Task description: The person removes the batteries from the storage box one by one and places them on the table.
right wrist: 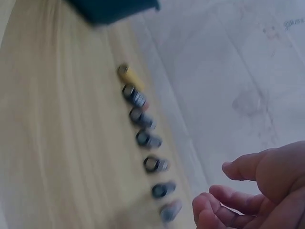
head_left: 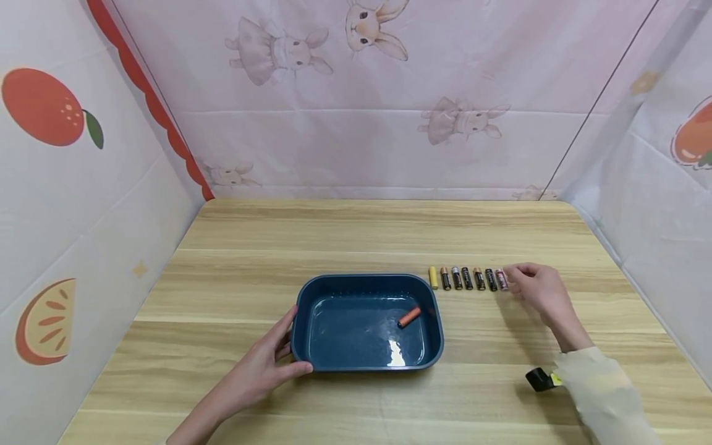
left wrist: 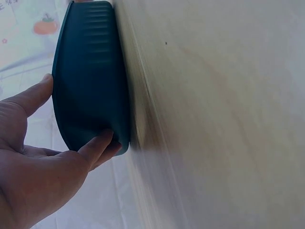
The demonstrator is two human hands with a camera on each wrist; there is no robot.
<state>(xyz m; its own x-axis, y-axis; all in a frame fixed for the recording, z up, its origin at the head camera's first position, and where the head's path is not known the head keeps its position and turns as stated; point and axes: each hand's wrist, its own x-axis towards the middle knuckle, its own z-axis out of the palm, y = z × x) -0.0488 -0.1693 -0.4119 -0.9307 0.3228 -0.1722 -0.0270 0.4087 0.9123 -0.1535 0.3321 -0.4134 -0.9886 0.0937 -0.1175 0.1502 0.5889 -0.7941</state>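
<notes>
My left hand (head_left: 261,368) holds the left end of a dark blue rectangular container (head_left: 367,369), thumb at the front rim and fingers against the side wall. In the left wrist view, the same hand (left wrist: 52,157) spans the container's corner. Inside, towards the right, lies an orange battery (head_left: 409,317). My right hand (head_left: 536,287) hovers beside a pink battery (head_left: 502,279), the rightmost in a row. The right wrist view shows that hand (right wrist: 257,191) with thumb and index finger apart and nothing between them.
Several batteries line up right of the container, from a yellow battery (head_left: 433,278) to black and silver ones such as this black battery (head_left: 491,280). A black object (head_left: 538,379) with a yellow tag lies near my right sleeve (head_left: 606,395). Printed cloth walls surround the wooden table (head_left: 356,235).
</notes>
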